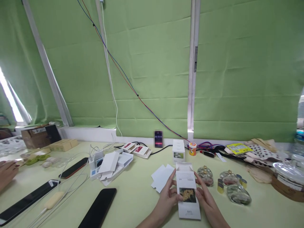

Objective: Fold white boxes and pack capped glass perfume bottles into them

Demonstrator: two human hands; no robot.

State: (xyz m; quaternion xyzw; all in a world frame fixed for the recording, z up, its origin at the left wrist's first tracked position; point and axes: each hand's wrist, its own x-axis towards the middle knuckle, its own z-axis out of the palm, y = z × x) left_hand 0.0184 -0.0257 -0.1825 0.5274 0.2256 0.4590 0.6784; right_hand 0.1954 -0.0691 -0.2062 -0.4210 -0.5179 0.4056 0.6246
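Observation:
Between my two hands is a white carton [188, 209] with a picture of yellow flowers on its face; its far-end flap stands open. My left hand [168, 198] grips the carton's left side, thumb on the front. On the opposite side my right hand [206, 199] holds it, thumb by the picture. White card pieces [160, 177] lie just beyond my left hand. To the right are several clear glass bottles [238, 193] and small gold caps [220, 186]. A finished-looking white box [178, 151] with a flower picture stands behind the carton.
Phones [98, 209], white cables and a yellow power bank [54, 200] lie at left. White folded cartons [116, 164] are piled nearer the middle. An orange-labelled tub [192, 148], a round lidded bowl [288, 183] and cloth [263, 155] sit right. Another person's hand [8, 172] shows far left.

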